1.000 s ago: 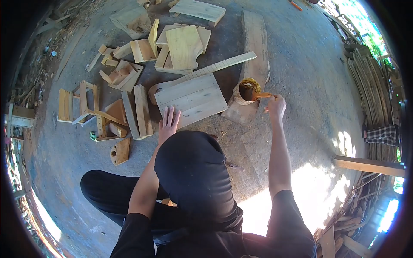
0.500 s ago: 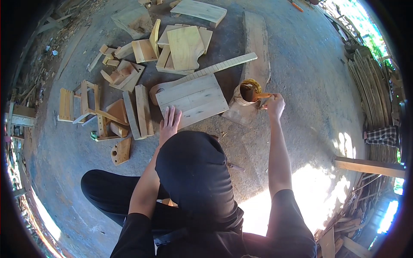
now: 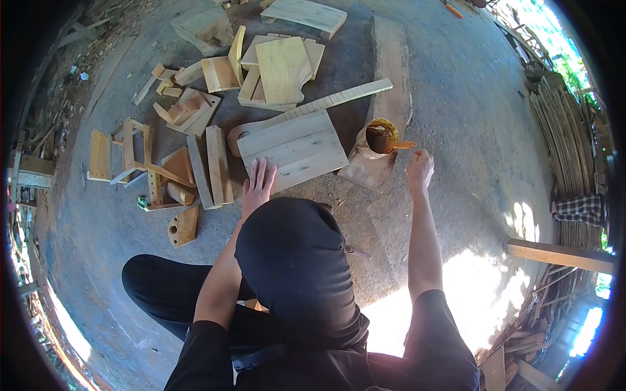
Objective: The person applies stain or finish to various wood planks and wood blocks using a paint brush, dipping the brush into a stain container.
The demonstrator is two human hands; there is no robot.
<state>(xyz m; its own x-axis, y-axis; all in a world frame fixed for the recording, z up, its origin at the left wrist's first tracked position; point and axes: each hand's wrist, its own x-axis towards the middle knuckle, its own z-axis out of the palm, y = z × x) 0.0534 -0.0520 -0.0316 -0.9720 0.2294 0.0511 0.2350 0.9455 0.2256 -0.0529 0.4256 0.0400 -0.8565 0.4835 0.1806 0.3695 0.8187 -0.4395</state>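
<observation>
My left hand [image 3: 259, 186] lies with its fingers spread on the near edge of a pale board panel [image 3: 293, 146], made of joined planks. Beyond that panel a long slatted strip of wood [image 3: 332, 100] runs diagonally. To the right, a stained, open pot [image 3: 368, 144] stands on a long plank [image 3: 389, 62]. A brush with an orange handle [image 3: 404, 145] rests in the pot, its handle leaning over the rim toward me. Just below the handle's end, apart from it, my right hand [image 3: 420, 171] is in the air with its fingers curled in.
Several wooden pieces lie left and ahead, among them a small slatted frame [image 3: 130, 153], two upright boards [image 3: 220, 166] and a stack with a curved-edge board [image 3: 283, 68]. A holed block [image 3: 184, 227] lies nearer. A beam [image 3: 561, 255] juts in at right.
My right hand has let go of the brush handle and drawn back slightly toward me. The brush stays in the pot. My left hand remains on the panel.
</observation>
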